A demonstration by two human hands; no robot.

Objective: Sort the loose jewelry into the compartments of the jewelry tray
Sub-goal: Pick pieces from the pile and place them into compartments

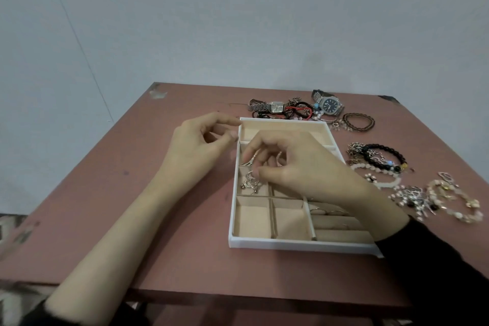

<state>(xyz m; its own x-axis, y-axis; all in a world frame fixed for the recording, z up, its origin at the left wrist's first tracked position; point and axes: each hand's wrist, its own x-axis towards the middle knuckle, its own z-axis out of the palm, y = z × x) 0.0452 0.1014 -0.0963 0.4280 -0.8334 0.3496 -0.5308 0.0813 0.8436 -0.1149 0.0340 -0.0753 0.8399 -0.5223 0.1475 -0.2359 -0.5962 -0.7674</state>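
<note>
Two hands work over a white tray (234, 219) on the bench (158, 219). The right hand (304, 167) pinches a silver piece (250, 174) above a left-side compartment. The left hand (195, 145) hovers beside the tray's far-left corner, fingers curled, grip unclear. Loose jewelry (381, 146) lies beyond and right.

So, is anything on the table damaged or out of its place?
Yes. The reddish-brown table top is chipped at its far left corner and far right corner. Behind the white jewelry tray, metal watches and cords lie in one tangled heap.
</note>
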